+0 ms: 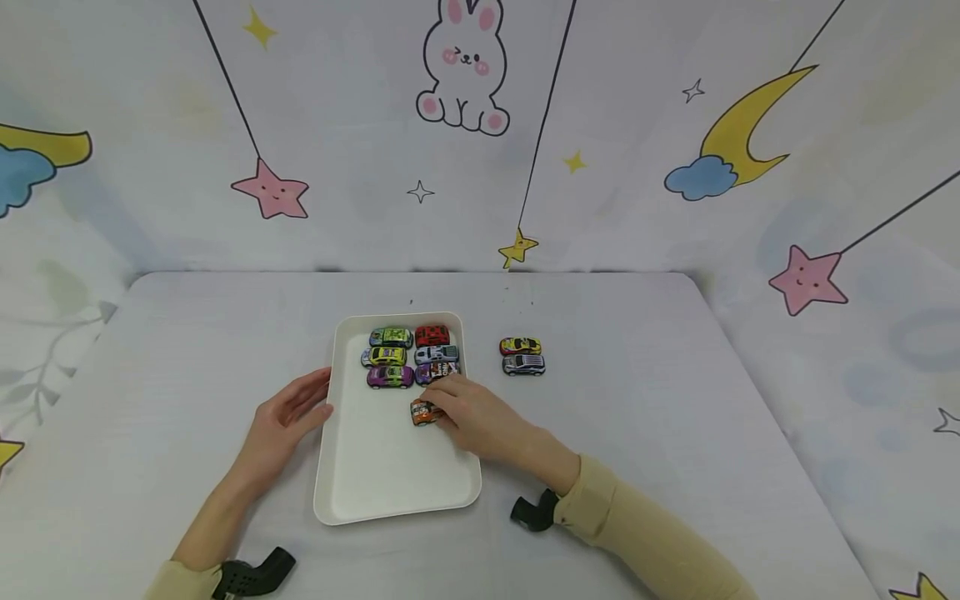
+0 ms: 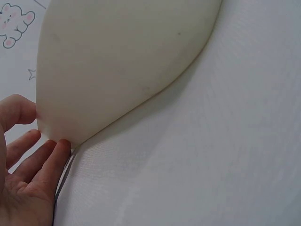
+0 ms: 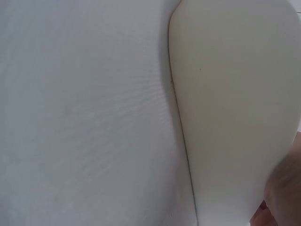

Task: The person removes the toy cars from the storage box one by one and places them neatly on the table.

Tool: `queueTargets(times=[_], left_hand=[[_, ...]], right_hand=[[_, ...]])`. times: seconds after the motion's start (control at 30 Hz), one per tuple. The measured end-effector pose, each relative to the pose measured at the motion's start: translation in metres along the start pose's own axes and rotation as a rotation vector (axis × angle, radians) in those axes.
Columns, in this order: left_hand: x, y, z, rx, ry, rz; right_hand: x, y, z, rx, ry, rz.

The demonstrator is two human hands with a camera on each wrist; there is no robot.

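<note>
Over the white tray [image 1: 397, 467], my right hand [image 1: 483, 417] pinches an orange toy car [image 1: 422, 412], whose right end is hidden by the fingers. My left hand [image 1: 281, 425] touches the tray's left wall with relaxed fingers; the left wrist view shows its fingertips [image 2: 63, 143] against the tray's outer side. Toy cars stand in two columns at the tray's far end: green [image 1: 391, 337], yellow [image 1: 384, 357] and purple-green [image 1: 390, 377] on the left, red [image 1: 432, 335], light blue [image 1: 437, 355] and purple-white [image 1: 435, 372] on the right. The right wrist view shows mostly tray wall [image 3: 230, 94].
Right of the tray, a yellow toy car [image 1: 521, 346] and a grey one [image 1: 523, 364] stand close together on the white tabletop [image 1: 637, 400]. A patterned cloth backdrop [image 1: 360, 100] rises behind the table. Black wrist devices [image 1: 534, 512] sit at both sleeves.
</note>
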State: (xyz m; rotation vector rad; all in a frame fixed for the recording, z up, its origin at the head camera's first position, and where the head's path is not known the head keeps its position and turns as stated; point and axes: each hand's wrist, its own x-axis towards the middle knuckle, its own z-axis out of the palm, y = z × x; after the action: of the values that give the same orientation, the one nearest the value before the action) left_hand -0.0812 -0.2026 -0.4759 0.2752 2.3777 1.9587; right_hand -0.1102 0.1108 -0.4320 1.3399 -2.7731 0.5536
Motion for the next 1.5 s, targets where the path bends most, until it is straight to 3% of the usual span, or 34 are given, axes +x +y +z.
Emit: queueTargets(times=[0.13,0.43,1.5], left_hand=[[0.0,0.0,0.0,-0.006,-0.002,-0.003],[0.0,0.001,0.001,-0.006,-0.006,-0.001],[0.0,-0.001,0.0,-0.008,0.005,0.002]], right_hand=[[-0.001,0.0,0.001,-0.04,-0.028,0.012],[-0.004,-0.001,0.001,-0.008,-0.043,0.014],[-0.02,0.0,0.006,0.156,0.179,-0.152]])
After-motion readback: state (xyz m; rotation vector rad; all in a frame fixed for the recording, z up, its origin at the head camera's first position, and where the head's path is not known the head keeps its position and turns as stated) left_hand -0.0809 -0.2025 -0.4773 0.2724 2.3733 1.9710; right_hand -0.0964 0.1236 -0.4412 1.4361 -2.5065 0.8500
